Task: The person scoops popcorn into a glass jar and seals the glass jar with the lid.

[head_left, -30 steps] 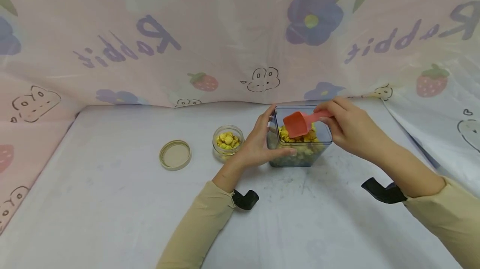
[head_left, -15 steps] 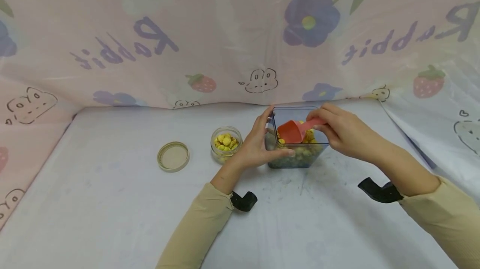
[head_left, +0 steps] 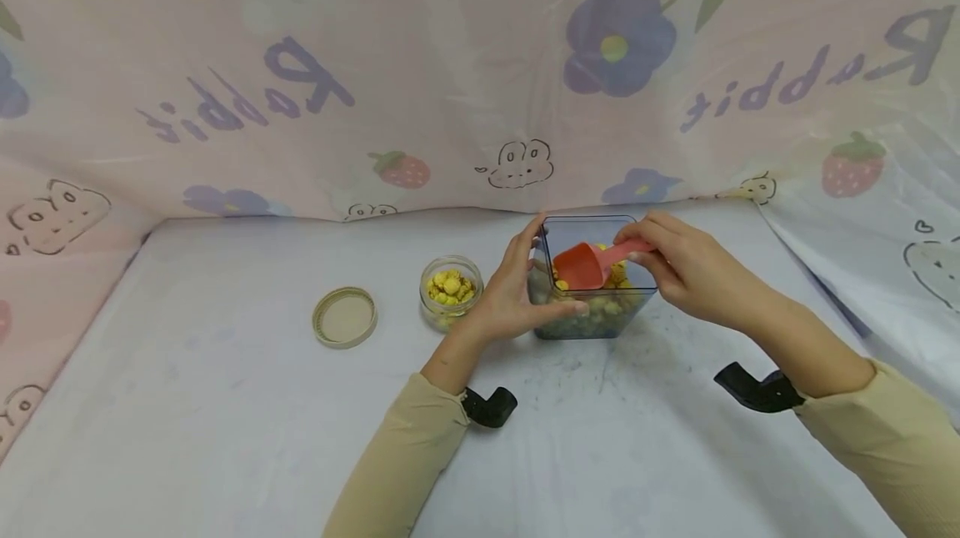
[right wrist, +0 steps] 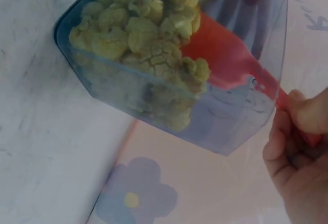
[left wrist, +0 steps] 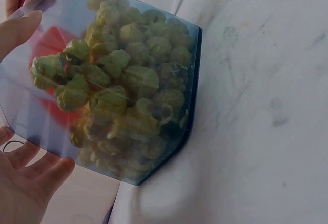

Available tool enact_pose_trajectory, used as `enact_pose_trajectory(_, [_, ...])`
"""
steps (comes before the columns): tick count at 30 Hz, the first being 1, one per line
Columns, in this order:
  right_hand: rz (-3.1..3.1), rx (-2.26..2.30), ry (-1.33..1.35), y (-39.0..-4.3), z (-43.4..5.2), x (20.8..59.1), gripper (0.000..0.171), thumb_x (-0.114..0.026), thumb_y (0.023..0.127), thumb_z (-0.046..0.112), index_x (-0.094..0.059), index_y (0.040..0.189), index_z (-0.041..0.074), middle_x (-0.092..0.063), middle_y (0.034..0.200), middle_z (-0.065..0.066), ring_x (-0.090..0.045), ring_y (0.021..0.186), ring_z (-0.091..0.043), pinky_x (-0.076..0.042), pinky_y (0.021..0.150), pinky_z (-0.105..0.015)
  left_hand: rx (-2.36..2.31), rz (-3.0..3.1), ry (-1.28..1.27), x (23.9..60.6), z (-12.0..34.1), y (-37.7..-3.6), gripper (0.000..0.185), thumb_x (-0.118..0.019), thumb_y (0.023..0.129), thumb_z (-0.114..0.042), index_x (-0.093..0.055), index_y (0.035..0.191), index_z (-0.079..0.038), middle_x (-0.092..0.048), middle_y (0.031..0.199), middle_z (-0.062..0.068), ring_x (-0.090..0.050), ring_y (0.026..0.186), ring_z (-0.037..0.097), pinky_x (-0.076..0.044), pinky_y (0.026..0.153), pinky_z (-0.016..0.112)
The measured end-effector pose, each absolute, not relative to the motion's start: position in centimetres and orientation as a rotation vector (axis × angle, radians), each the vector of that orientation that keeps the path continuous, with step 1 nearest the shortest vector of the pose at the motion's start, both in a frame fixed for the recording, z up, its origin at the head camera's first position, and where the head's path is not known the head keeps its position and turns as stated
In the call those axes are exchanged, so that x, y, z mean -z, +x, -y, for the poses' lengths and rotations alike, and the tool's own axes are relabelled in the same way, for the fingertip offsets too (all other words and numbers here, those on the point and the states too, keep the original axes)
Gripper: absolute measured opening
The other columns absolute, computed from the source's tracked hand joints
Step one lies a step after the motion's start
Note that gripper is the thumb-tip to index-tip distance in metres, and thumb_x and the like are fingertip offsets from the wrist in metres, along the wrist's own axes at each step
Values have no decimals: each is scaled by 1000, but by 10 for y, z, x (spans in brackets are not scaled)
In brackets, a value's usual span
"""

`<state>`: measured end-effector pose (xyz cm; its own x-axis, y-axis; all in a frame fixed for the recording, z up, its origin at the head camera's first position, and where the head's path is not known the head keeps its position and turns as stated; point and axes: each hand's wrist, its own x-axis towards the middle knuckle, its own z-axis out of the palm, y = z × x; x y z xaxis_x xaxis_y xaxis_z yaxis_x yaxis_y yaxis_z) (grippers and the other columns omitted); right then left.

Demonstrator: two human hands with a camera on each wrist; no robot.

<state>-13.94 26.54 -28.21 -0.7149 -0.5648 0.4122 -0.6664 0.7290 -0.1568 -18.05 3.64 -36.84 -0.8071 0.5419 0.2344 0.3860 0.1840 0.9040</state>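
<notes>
A clear square container with yellow puffed snacks stands on the table. My left hand grips its left side, thumb across the front wall. My right hand pinches the handle of a red scoop whose bowl dips into the snacks. The left wrist view shows the snacks through the container wall, with the scoop behind them. In the right wrist view the scoop is inside the container among the snacks.
A small glass jar holding several yellow snacks stands left of the container. Its beige lid lies further left. A pink patterned curtain closes off the back and sides of the white table.
The right hand has lowered the red scoop from above the container's rim down into the snacks. The left hand has kept its grip on the container.
</notes>
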Motion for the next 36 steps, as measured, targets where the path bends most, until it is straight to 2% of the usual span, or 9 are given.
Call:
enact_pose_trajectory(10, [2584, -390, 1026, -144, -263, 274, 28, -67, 80, -10, -62, 104, 3, -59, 93, -3, -46, 73, -9, -46, 60, -28, -1697, -2302, 910, 369, -37, -181, 112, -83, 75, -26, -1, 152, -38, -17, 157, 5, -24, 142, 19, -35, 113, 44])
enact_pose_trajectory(15, [2612, -419, 1032, -148, -257, 276, 27, -66, 82, -9, -62, 106, 3, -60, 94, -4, -46, 72, -9, -45, 59, -28, -1699, -2306, 920, 369, -37, -181, 112, -82, 76, -25, -1, 152, -37, -19, 156, 3, -26, 141, 18, -37, 111, 42])
enact_pose_trajectory(21, [2643, -516, 1019, -149, -263, 278, 28, -67, 83, -8, -62, 107, 5, -61, 94, 0, -46, 72, -7, -43, 60, -23, -1702, -2306, 930, 370, -37, -181, 112, -82, 76, -25, -1, 152, -37, -19, 156, 3, -26, 141, 17, -36, 111, 41])
enact_pose_trajectory(25, [2627, -635, 1022, -148, -271, 279, 31, -68, 81, -10, -63, 107, 6, -62, 93, 4, -48, 73, -3, -43, 63, -16, -1697, -2305, 914, 369, -37, -181, 112, -82, 76, -26, -1, 152, -40, -19, 155, 4, -29, 139, 19, -37, 110, 46])
enact_pose_trajectory(30, [2683, -752, 985, -145, -274, 283, 26, -64, 88, -4, -63, 112, 5, -62, 92, 0, -46, 72, -3, -40, 62, -16, -1678, -2320, 882, 368, -37, -181, 112, -82, 75, -28, -1, 150, -44, -20, 155, 5, -33, 136, 20, -39, 106, 51])
enact_pose_trajectory(36, [2796, -915, 813, -140, -276, 284, 20, -58, 94, 2, -62, 114, 4, -61, 89, -4, -48, 68, -8, -40, 55, -21, -1686, -2316, 896, 369, -38, -181, 113, -82, 75, -27, 0, 151, -41, -19, 156, 4, -30, 138, 19, -39, 108, 46])
